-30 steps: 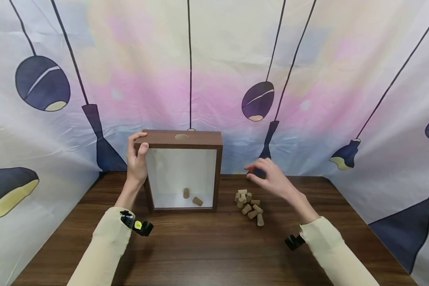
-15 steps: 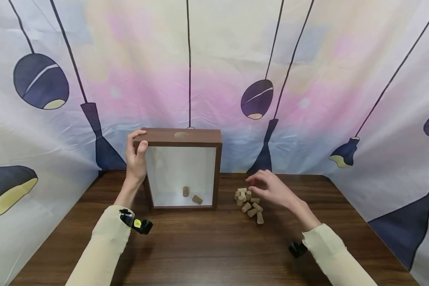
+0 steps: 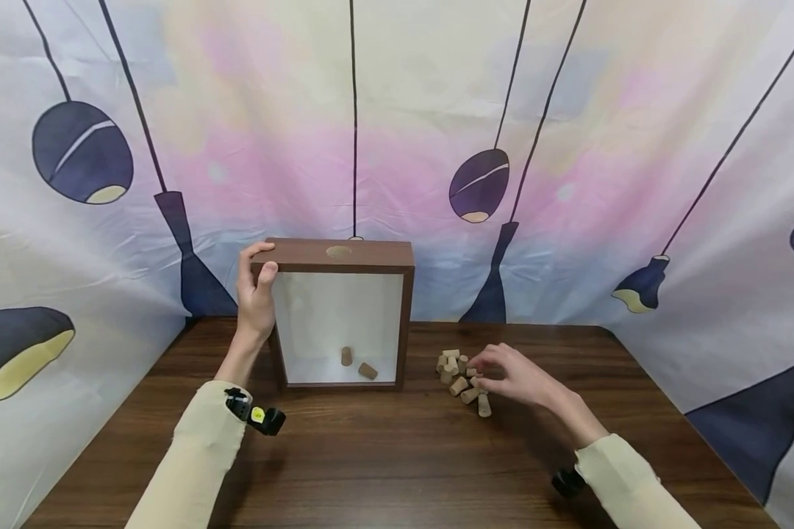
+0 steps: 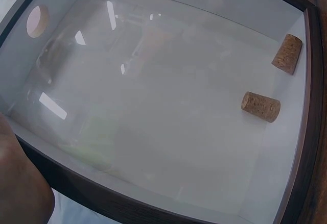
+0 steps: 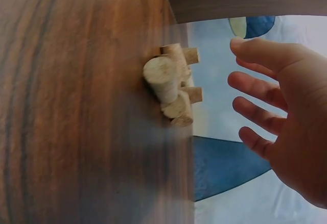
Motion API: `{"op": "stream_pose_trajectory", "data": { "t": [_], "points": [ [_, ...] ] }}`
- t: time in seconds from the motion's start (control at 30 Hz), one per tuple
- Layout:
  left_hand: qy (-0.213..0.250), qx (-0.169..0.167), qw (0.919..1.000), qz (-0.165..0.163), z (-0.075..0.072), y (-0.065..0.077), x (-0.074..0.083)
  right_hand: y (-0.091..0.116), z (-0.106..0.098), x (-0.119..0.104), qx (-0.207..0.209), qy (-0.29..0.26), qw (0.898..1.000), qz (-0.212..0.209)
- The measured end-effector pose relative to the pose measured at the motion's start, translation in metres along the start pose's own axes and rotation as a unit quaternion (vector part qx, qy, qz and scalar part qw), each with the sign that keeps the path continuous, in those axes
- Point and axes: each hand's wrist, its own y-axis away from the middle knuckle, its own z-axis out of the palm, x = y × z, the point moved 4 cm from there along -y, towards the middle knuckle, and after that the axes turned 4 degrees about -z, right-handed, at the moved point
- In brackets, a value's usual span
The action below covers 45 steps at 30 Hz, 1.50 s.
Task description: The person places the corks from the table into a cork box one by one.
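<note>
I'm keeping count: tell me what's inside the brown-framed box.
Two corks show inside the box, near its bottom. The head view hides its top panel's underside; the left wrist view shows a round hole there. Spots directly beneath the corks are covered.

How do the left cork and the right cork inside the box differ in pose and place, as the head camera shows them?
The left cork stands upright, while the right cork lies on its side. The right cork is nearer the right wall of the box than the left cork, and also nearer the box's front edge. Both are brown and stubby.
</note>
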Motion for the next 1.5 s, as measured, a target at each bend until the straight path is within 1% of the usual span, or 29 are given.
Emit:
{"op": "stream_pose_trajectory", "data": {
  "t": [0.07, 0.17, 0.27, 0.4, 0.47, 0.57, 0.63, 0.83, 0.93, 1.07, 1.17, 1.37, 1.5],
  "points": [
    [-0.002, -0.001, 1.0000, -0.001, -0.001, -0.001, 0.001, 0.002, 0.002, 0.001, -0.010, -0.001, 1.000, -0.006],
    [-0.015, 0.000, 0.9999, 0.001, -0.001, 0.000, 0.006, 0.003, 0.007, 0.003, -0.034, -0.018, 0.999, -0.007],
    [-0.012, 0.002, 0.9999, 0.002, 0.001, 0.003, 0.017, 0.005, 0.013, 0.007, -0.064, -0.044, 0.997, 0.014],
    [-0.005, -0.004, 1.0000, 0.003, 0.007, 0.007, 0.029, 0.012, 0.021, 0.013, -0.095, -0.055, 0.993, 0.038],
    [-0.008, -0.007, 0.9999, 0.003, 0.008, 0.007, 0.032, 0.015, 0.024, 0.014, -0.101, -0.055, 0.993, 0.038],
    [-0.008, -0.002, 1.0000, 0.004, 0.008, 0.007, 0.033, 0.019, 0.026, 0.016, -0.099, -0.058, 0.993, 0.034],
    [-0.008, 0.000, 1.0000, 0.004, 0.007, 0.007, 0.031, 0.020, 0.027, 0.016, -0.092, -0.060, 0.993, 0.039],
    [-0.013, 0.008, 0.9999, 0.003, -0.003, 0.005, 0.007, 0.022, 0.030, 0.017, -0.077, -0.050, 0.995, 0.046],
    [-0.008, 0.008, 0.9999, 0.007, -0.005, 0.004, 0.001, 0.023, 0.031, 0.017, -0.076, -0.042, 0.995, 0.055],
    [-0.004, 0.000, 0.9999, 0.015, -0.003, 0.004, -0.001, 0.026, 0.030, 0.018, -0.081, -0.028, 0.994, 0.065],
    [-0.006, 0.001, 0.9998, 0.017, -0.002, 0.003, -0.001, 0.026, 0.029, 0.018, -0.083, -0.020, 0.994, 0.062],
    [-0.015, 0.005, 0.9999, 0.006, 0.000, 0.004, -0.001, 0.027, 0.027, 0.018, -0.083, -0.026, 0.995, 0.058],
    [-0.013, 0.001, 0.9999, -0.002, 0.001, 0.003, 0.002, 0.027, 0.026, 0.019, -0.078, -0.030, 0.995, 0.060]
  ]
}}
